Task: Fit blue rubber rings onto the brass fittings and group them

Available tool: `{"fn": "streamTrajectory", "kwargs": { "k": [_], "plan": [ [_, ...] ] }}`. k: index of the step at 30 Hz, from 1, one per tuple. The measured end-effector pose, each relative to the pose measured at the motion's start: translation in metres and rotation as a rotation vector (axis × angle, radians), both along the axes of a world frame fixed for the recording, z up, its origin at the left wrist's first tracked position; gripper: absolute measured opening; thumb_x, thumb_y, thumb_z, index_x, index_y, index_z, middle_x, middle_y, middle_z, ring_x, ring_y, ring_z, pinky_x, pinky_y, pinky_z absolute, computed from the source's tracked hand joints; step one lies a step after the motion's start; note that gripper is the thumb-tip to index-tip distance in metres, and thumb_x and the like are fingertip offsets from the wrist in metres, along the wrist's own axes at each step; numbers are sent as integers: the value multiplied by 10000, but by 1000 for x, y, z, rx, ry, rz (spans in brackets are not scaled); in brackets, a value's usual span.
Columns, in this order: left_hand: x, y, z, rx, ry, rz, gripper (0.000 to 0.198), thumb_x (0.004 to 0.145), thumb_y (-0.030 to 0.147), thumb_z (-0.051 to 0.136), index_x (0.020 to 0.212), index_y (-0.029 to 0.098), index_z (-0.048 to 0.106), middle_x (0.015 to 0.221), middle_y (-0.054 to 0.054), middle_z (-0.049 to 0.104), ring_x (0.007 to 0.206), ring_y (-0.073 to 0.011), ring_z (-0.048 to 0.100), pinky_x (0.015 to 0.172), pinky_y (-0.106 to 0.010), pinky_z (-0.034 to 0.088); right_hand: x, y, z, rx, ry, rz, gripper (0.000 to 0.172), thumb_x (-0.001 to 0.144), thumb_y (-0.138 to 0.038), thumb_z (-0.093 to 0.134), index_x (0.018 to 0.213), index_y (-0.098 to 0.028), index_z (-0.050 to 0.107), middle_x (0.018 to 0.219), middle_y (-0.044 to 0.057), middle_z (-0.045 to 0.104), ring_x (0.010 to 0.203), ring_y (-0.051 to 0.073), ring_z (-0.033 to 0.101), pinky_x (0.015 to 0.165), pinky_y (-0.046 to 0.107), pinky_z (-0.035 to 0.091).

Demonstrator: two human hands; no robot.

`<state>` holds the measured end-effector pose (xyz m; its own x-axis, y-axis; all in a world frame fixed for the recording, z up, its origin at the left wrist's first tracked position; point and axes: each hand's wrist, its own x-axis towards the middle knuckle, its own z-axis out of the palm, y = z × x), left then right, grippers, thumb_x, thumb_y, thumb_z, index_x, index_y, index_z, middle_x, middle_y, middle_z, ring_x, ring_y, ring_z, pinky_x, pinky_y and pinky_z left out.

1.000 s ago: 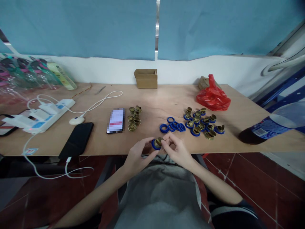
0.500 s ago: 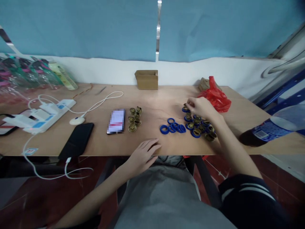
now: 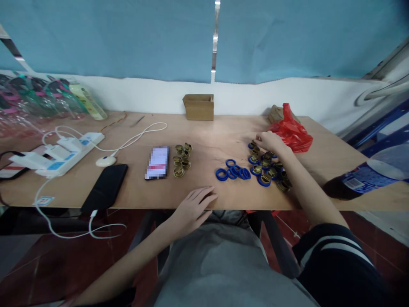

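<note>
My left hand point(image 3: 194, 207) rests at the table's front edge, fingers stretched out and apart, with nothing in it. Farther off on the right, my right hand point(image 3: 271, 142) bends down with its fingertips closed at the rearmost brass-coloured piece in a blue ring point(image 3: 251, 146); the fingers partly cover it. Toward me lies a cluster of similar brass-coloured pieces point(image 3: 264, 180), several set in blue rings. Left of that cluster are several loose blue rings point(image 3: 221, 174). A group of brass-coloured pieces without visible rings point(image 3: 179, 172) lies beside a lit phone point(image 3: 157, 163).
A red plastic bag point(image 3: 295, 134) lies behind my right hand, and a cola bottle point(image 3: 358, 181) lies at the right. At the back stands a small cardboard box point(image 3: 200, 108). On the left are a power strip point(image 3: 68, 155), a dark phone point(image 3: 105, 187), white cables and clear bottles point(image 3: 60, 104).
The whole view has shifted slightly to the right. My right hand has moved a little, still at the rearmost piece. My left hand stays in place.
</note>
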<state>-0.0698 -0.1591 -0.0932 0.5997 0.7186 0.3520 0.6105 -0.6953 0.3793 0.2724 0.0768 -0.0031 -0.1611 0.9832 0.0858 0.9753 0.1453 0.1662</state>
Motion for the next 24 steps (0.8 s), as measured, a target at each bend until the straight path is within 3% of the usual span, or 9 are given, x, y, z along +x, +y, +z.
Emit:
{"fn": "streamTrajectory", "kwargs": {
  "k": [4, 8, 13, 15, 19, 21, 24],
  "plan": [
    [-1, 0, 0, -3, -8, 3, 489, 953, 183, 592, 1435, 226, 518, 1471, -146, 572, 1365, -303, 551, 1134, -508, 483, 0, -8, 5, -17, 14, 27, 424, 970, -452, 536, 1055, -110, 771, 986, 200, 772, 917, 292, 716, 718, 313, 458],
    [-2, 0, -1, 0, 8, -5, 483, 959, 188, 588, 1435, 208, 512, 1483, -155, 560, 1382, -305, 533, 1142, -512, 475, -3, -17, 6, -163, 9, 96, 229, 894, -301, 631, 916, -138, 790, 889, 159, 782, 837, 265, 713, 679, 301, 440],
    [-1, 1, 1, 8, -12, -9, 466, 958, 194, 592, 1419, 216, 526, 1460, -153, 582, 1361, -300, 558, 1124, -505, 494, -14, -34, 13, -45, 61, 116, 211, 916, -239, 586, 1001, -159, 762, 996, 156, 778, 928, 278, 709, 710, 306, 449],
    [0, 0, 2, -2, -41, 1, 440, 958, 207, 602, 1394, 213, 541, 1445, -155, 595, 1346, -298, 573, 1118, -505, 500, -24, -49, 20, 69, 238, 151, 194, 933, -267, 583, 985, -169, 743, 965, 129, 779, 892, 262, 715, 721, 303, 467],
    [2, -2, 2, -45, -204, 49, 380, 970, 228, 599, 1346, 210, 548, 1346, -143, 659, 1277, -276, 625, 1080, -489, 532, -52, -91, 26, 217, 947, 234, 219, 930, -384, 624, 892, -180, 694, 813, 76, 753, 693, 208, 710, 657, 301, 515],
    [3, -5, 3, -84, -308, 100, 365, 980, 227, 579, 1343, 213, 544, 1283, -127, 689, 1211, -250, 666, 1029, -443, 568, -66, -115, 22, 167, 1253, 248, 264, 888, -458, 691, 867, -196, 671, 773, 53, 734, 640, 192, 697, 623, 304, 529],
    [4, -10, 9, -107, -435, 201, 330, 976, 233, 584, 1305, 216, 574, 1219, -101, 721, 1104, -218, 715, 967, -384, 598, -87, -151, 6, -110, 1590, 257, 342, 816, -532, 778, 847, -212, 659, 717, 24, 711, 602, 168, 682, 595, 295, 537]
  ]
}}
